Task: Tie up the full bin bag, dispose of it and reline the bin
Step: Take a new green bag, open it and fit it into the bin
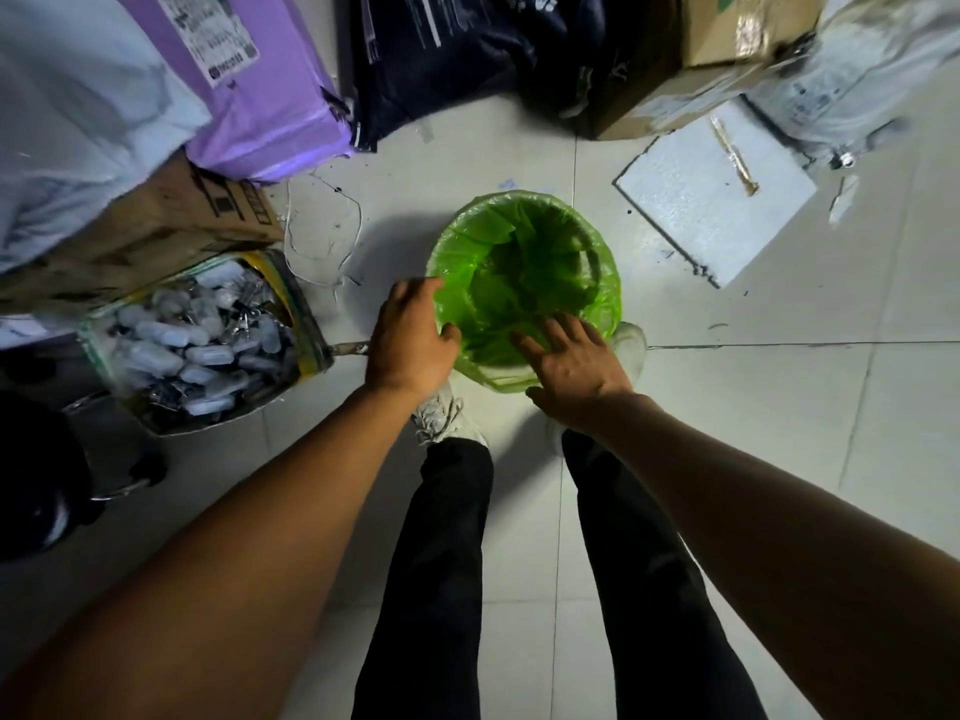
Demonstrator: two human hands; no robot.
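A round bin stands on the tiled floor in front of my feet, lined with a bright green bag (524, 262) whose edge is folded over the rim. The bag's inside looks crumpled and holds no rubbish that I can see. My left hand (410, 337) grips the bag's edge at the bin's near-left rim, thumb inside and fingers curled over. My right hand (571, 366) lies flat with fingers spread, pressing on the bag at the near rim. The bin itself is hidden under the green plastic.
An open box of small white packets (202, 340) sits to the left of the bin. Cardboard boxes (691, 59), a purple parcel (249, 80) and a dark bag (467, 49) crowd the far side. A white foam slab (711, 194) lies to the right.
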